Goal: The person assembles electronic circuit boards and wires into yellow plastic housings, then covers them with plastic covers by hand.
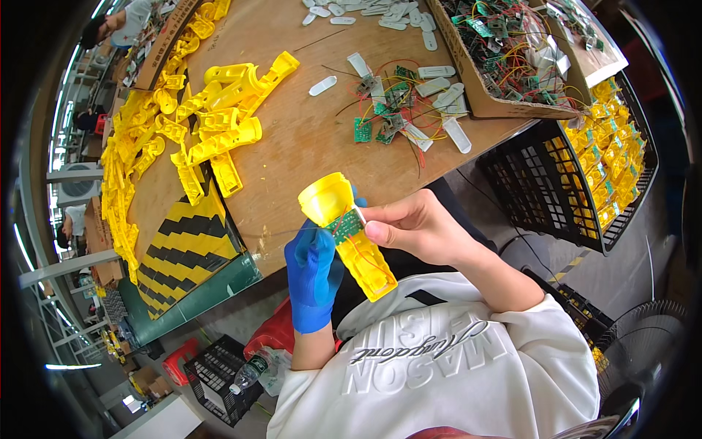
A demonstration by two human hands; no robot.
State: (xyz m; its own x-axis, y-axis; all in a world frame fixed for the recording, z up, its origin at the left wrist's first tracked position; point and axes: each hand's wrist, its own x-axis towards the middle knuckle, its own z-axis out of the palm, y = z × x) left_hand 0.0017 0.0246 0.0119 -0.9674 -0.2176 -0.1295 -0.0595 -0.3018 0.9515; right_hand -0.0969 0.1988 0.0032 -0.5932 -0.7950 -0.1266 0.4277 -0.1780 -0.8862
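Note:
In front of my chest, my left hand [313, 274], in a blue glove, is closed around a yellow plastic housing half [369, 271] with a flared round head. Its hollow, ribbed side faces up and its narrow end points down to the right. A green circuit board [348, 225] with thin red wires sits at the housing, just below the head. My bare right hand [424, 227] pinches the board's right edge between thumb and forefinger, where a small pale piece shows. Whether the board is fully seated in the housing, I cannot tell.
Yellow housing halves [232, 135] pile up on the table's left side. Wired circuit boards [395, 95] and pale plastic strips [457, 135] lie ahead. A cardboard box [504, 108] of boards stands at the right, beside a black crate [537, 172] of yellow housings with boards.

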